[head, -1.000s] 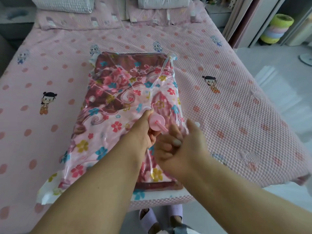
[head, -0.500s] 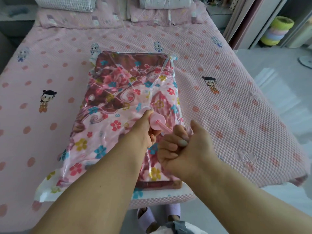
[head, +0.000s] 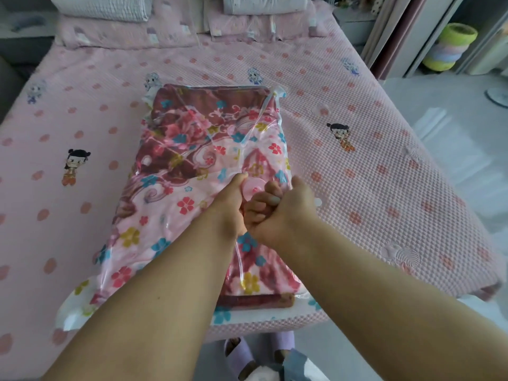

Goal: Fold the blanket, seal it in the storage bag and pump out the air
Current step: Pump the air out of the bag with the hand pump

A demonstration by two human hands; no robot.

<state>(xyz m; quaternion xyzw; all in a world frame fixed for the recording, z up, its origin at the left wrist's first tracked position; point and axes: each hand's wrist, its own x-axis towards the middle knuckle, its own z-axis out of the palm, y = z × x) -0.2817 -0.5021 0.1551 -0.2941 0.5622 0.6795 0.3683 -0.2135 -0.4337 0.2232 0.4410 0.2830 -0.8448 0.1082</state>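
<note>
A folded floral blanket in pink, maroon and blue lies inside a clear plastic storage bag on the bed. A small pink hand pump stands on the bag's right half. My left hand grips the pump's round body. My right hand is closed around the pump's handle, pressed close against the body, so the rod is hidden. The bag's white printed end lies at the near edge of the bed.
The pink dotted bedspread covers the bed, with pillows at the far end. A small white cap-like disc lies beside the bag. Right of the bed is pale floor with a stack of coloured rings. Purple slippers show below.
My right hand has pushed the pump handle in toward the pump body; the pink rod seen earlier is now hidden. The left hand has stayed on the pump.
</note>
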